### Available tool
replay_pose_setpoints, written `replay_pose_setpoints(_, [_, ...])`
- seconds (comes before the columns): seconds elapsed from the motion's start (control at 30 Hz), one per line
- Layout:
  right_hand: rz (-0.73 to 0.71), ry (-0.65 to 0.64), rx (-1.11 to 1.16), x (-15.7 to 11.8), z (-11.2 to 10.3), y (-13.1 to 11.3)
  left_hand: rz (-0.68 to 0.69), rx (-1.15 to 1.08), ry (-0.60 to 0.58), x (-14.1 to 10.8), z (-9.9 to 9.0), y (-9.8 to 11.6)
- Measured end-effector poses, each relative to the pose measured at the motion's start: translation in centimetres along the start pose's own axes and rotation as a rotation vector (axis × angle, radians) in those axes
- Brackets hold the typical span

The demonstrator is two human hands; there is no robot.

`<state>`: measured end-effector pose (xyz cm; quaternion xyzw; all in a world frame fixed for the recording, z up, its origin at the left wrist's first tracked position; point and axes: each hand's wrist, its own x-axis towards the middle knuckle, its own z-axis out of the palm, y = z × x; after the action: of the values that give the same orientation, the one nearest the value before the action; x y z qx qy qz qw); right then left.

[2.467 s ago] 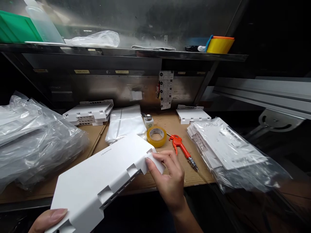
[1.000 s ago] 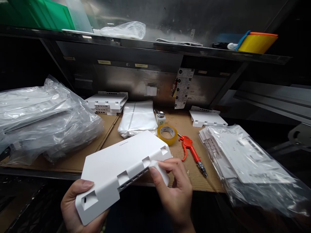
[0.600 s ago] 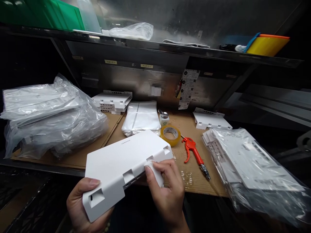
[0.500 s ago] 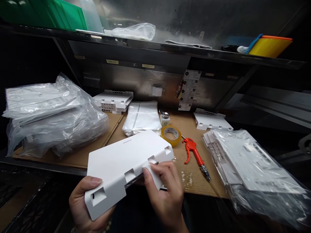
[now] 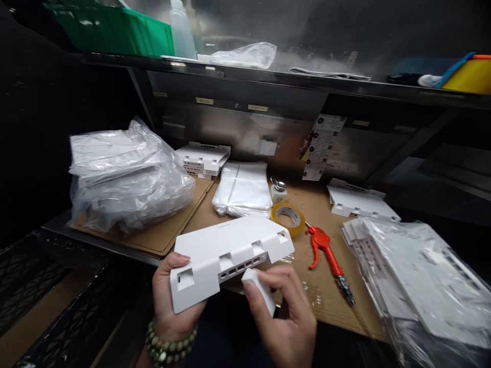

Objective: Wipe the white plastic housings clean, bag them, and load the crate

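At the bottom centre of the frame, my left hand (image 5: 169, 301) is wrapped around the lower left end of a white plastic housing (image 5: 230, 255), thumb pressed on its top face. The housing sits in the lower middle of the frame, tilted, its slotted port side turned toward me. Just right of it, my right hand (image 5: 286, 319) pinches a small white pad (image 5: 260, 294) between thumb and fingers, its tip just below the row of ports; I cannot tell whether it touches them. A bead bracelet (image 5: 166, 347) circles my left wrist.

Farther up, on the cardboard sheet (image 5: 169, 232), a roll of yellow tape (image 5: 288, 218) lies right of centre, with a red air blow gun (image 5: 328, 255) to its right. A small pump bottle (image 5: 278, 190) stands behind the tape, beside flat clear bags (image 5: 243, 190). Bagged white parts (image 5: 126, 179) fill the left, more at the lower right (image 5: 422, 276). Bare housings are stacked toward the back (image 5: 205, 159), and at the top a shelf carries a green bin (image 5: 118, 33).
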<state>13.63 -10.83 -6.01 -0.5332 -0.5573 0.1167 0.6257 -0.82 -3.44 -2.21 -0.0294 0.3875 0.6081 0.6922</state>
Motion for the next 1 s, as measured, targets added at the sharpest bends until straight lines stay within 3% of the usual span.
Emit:
replay_pose_setpoints(0.27, [-0.169, -0.033, -0.066, 1.0, 2.9, -0.1, 0.013, -0.058, -0.066, 0.1, 0.4, -1.2])
replay_pose_setpoints(0.5, [-0.122, 0.052, -0.133, 1.5, 1.9, 0.5, 0.042, -0.037, -0.11, 0.3, 0.1, -1.2])
replay_pose_setpoints(0.77, [-0.333, -0.053, 0.006, -0.8, 5.1, -2.1, -0.197, -0.036, -0.216, 0.3, -0.2, -1.6])
replay_pose_setpoints(1.0, [-0.359, -0.075, -0.005, -0.8, 5.2, -1.8, -0.26, -0.019, -0.307, 0.1, -0.1, -1.1])
